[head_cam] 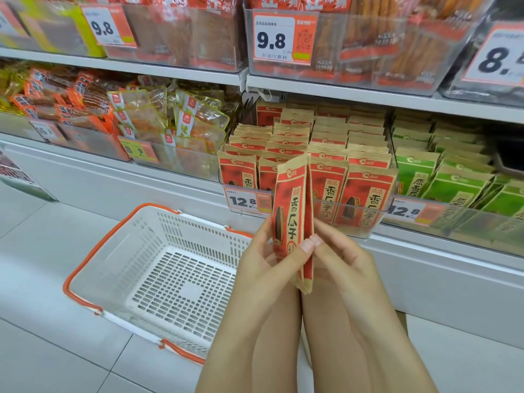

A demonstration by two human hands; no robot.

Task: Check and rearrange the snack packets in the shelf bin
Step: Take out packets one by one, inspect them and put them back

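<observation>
Both hands raised together, forearms side by side.

The left hand (262, 258) curled upward with its thumb laid across the front of a red packet (292, 219), pinching it; the right hand (338, 258) met it from the other side, fingers bent against the packet's edge, wrists nearly touching.

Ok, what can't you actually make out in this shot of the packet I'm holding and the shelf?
Head view only:
- Held packet: lower edge covered by the left hand and right hand; back unseen.
- Red packets in the bin: rear rows show only tops.
- Right price tag: cut off by the frame edge.
- Tag: fine print too small.
</observation>
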